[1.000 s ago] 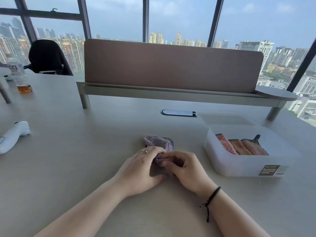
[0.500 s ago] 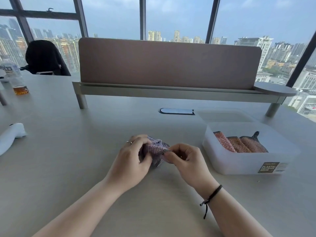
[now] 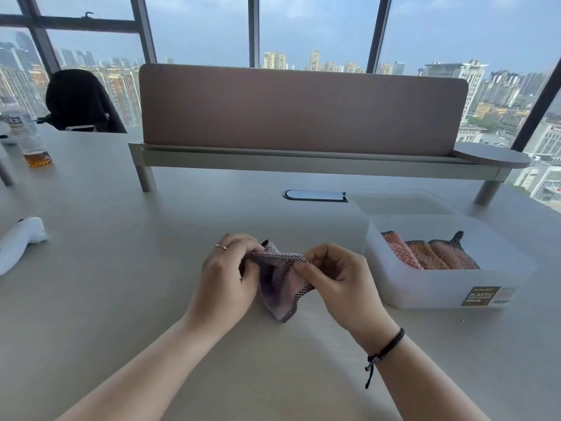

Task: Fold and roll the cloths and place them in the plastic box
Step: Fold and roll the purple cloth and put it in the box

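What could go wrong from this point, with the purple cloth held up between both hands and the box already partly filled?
1. The purple cloth is pinched only at its top edge by the left hand and right hand; its lower corner hangs loose, so the fold may come out uneven.
2. Three rolled cloths stand packed at the far side of the plastic box; a loose roll might unroll or disturb them when set in.

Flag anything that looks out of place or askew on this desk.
Little stands out. One rolled cloth in the plastic box has a corner poking up past its neighbours. The purple cloth hangs unfolded between left hand and right hand.
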A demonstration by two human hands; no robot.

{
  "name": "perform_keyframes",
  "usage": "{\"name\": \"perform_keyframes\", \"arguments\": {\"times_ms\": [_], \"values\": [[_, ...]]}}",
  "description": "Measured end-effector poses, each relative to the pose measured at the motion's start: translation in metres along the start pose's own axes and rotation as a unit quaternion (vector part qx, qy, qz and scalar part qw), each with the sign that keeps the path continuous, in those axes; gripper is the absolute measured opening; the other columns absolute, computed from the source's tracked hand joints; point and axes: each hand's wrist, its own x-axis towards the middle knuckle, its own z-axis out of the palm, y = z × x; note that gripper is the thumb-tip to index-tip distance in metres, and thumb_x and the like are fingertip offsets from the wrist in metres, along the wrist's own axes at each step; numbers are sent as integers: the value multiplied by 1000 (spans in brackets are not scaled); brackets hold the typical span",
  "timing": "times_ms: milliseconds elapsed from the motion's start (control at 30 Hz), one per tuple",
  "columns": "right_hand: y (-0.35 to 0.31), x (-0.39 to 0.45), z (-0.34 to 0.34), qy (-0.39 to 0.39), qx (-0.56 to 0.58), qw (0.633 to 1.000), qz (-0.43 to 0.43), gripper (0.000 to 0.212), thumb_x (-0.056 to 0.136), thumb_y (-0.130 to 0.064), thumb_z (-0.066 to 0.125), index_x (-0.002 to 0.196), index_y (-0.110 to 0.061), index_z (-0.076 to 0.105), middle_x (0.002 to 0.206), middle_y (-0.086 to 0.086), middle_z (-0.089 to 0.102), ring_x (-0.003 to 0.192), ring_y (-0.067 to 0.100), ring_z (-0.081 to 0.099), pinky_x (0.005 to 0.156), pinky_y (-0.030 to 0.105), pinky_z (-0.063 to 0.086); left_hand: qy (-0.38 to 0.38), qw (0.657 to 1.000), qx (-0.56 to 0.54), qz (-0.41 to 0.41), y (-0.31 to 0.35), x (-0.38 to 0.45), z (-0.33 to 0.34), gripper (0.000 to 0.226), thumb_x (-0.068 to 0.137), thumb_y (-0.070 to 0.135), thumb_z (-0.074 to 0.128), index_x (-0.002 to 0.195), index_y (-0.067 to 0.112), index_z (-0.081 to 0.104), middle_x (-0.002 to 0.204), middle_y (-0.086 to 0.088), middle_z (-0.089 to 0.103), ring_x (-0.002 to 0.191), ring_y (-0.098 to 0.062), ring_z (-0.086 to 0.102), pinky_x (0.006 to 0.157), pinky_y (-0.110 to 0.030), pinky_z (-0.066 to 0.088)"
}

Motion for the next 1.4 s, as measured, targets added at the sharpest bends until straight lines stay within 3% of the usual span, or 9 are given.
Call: {"name": "perform_keyframes", "arguments": {"times_ms": [133,400,533,633,733,833,1100,1233,1400], "values": [[-2,5,-11,40,14,999,8,8,84,-2,74,79,-7,71,70,2,69,65,12,59,62,24,47,16,998,47,-29,-14,8,-11,18,80,2,60,91,8,72,83,-3,73,75,-13,62,69,-21,43],[-14,7,-28,116,125,985,39,10,88,-1,67,82,-5,74,82,6,75,80,18,68,80,35,56,32,989,72,-125,-36,18,-33,4,90,13,70,88,10,72,84,-1,75,79,-20,70,67,-24,46],[-39,-4,-39,124,167,977,36,13,88,-1,65,81,-5,75,80,9,75,76,19,70,72,29,58,43,983,-53,-169,-18,33,-60,8,90,20,70,90,13,72,83,19,73,82,2,68,70,0,42],[-73,-11,-51,104,201,974,17,9,80,-10,68,76,-8,75,77,9,73,71,19,68,65,27,59,16,976,-169,-140,2,49,-88,15,85,31,75,79,19,71,71,12,70,69,-2,62,70,-9,49],[-110,-14,-62,83,243,966,-18,11,77,-14,67,80,-3,69,73,7,69,65,15,64,60,23,54,-19,931,-337,-136,30,62,-119,40,65,56,82,79,20,74,71,4,66,70,-13,58,64,-25,53],[-132,-8,-65,69,253,963,-53,9,82,-13,66,84,-5,68,74,5,67,66,12,61,61,21,50,-33,907,-391,-153,49,74,-132,26,65,46,79,74,22,76,72,6,66,72,-11,57,63,-23,46],[-37,56,-40,150,-50,984,76,23,87,-20,70,66,-14,68,63,-1,60,62,17,52,61,35,43,-56,888,-259,-375,-13,58,-71,9,92,16,67,92,10,75,92,-9,70,85,-24,61,74,-33,50],[27,60,-23,124,-223,957,137,27,90,-21,65,66,-10,61,59,0,58,62,21,53,55,28,35,-74,926,-65,-364,-68,29,-33,8,86,22,75,78,21,72,90,-5,76,89,-26,72,80,-35,56],[70,62,-10,108,-340,924,135,24,91,-24,62,72,-12,57,74,6,66,74,30,60,61,34,46,-94,958,33,-269,-84,22,-19,22,85,29,75,104,17,70,98,3,75,86,-13,67,73,-23,42]]}}
